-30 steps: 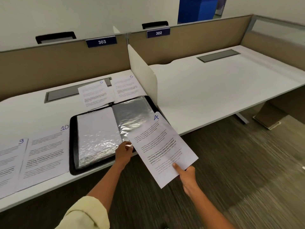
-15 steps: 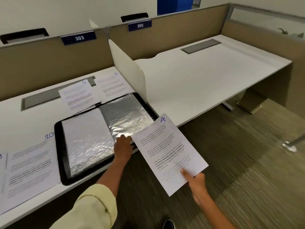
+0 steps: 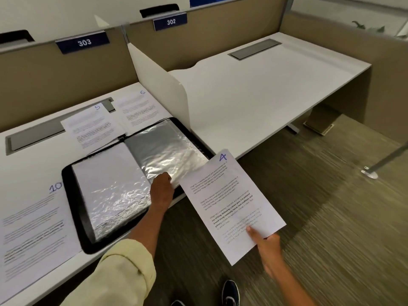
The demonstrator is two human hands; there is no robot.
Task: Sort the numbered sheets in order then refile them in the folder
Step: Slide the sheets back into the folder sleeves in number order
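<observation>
A black folder (image 3: 72, 202) lies open on the white desk (image 3: 26, 173), showing shiny plastic sleeves (image 3: 167, 149). My left hand (image 3: 162, 189) rests at the lower edge of the right-hand sleeve, fingers curled on its corner. My right hand (image 3: 266, 246) pinches the bottom of sheet 4 (image 3: 229, 204), held in the air just right of the folder, over the floor. Sheet 5 (image 3: 92, 125) and sheet 6 (image 3: 139, 109) lie behind the folder. Sheet 10 (image 3: 33, 226) lies to its left.
A white divider panel (image 3: 159, 85) stands right of the folder, with a second desk (image 3: 265, 89) beyond it. Tan partitions carry signs 303 (image 3: 84, 42) and 302 (image 3: 170, 22). My shoes (image 3: 230, 292) show on the carpet below.
The view has swung left and closer. Sheet 4 stays in my right hand beside the folder; my left hand has slid slightly further onto the right sleeve.
</observation>
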